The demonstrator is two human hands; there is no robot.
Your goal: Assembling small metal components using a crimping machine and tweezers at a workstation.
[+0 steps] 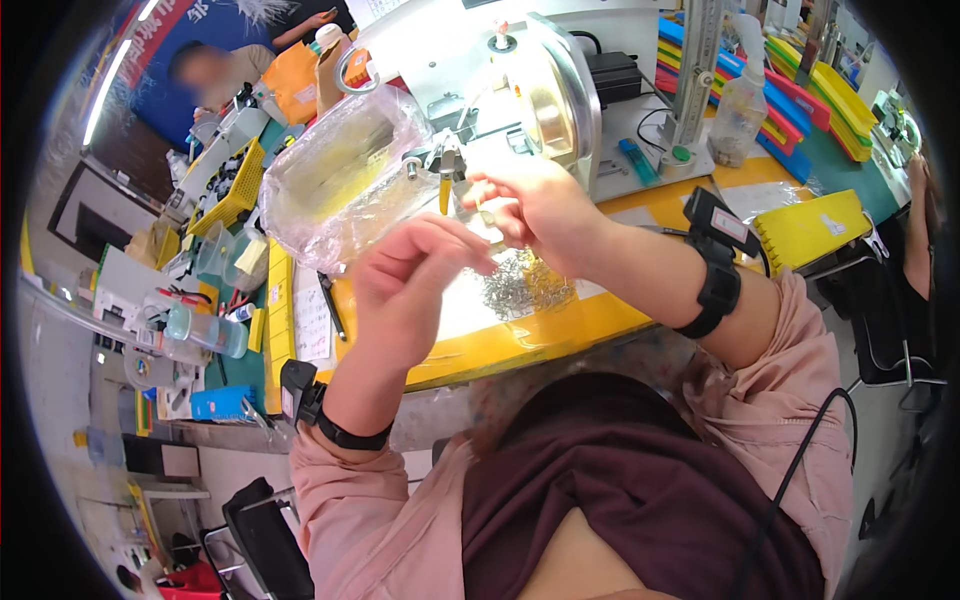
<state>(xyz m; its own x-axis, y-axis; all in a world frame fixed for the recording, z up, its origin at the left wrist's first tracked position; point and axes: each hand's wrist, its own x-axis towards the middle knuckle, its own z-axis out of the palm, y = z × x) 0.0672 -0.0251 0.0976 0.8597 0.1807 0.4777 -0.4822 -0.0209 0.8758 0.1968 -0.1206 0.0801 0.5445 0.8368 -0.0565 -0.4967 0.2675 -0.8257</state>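
Note:
My left hand [405,280] is raised over the yellow work table, thumb and fingertips pinched together. What they hold, if anything, is too small to make out. Close by on the right, my right hand [540,205] has its fingers curled in a pinch just in front of a small metal fixture [447,158] on a white bench machine [420,50]. A tiny pale piece may be between those fingers, but glare hides its kind. Below the hands lies a pile of small silvery metal parts [508,290], touching a heap of yellowish ones [550,286].
A plastic-lined tray [335,180] sits left of the machine, whose round brass-coloured bowl [553,105] faces me. A black pen [330,303] lies near a paper sheet. At right are a spray bottle [738,105], a yellow bin [812,228] and stacked coloured trays. Another person sits far left.

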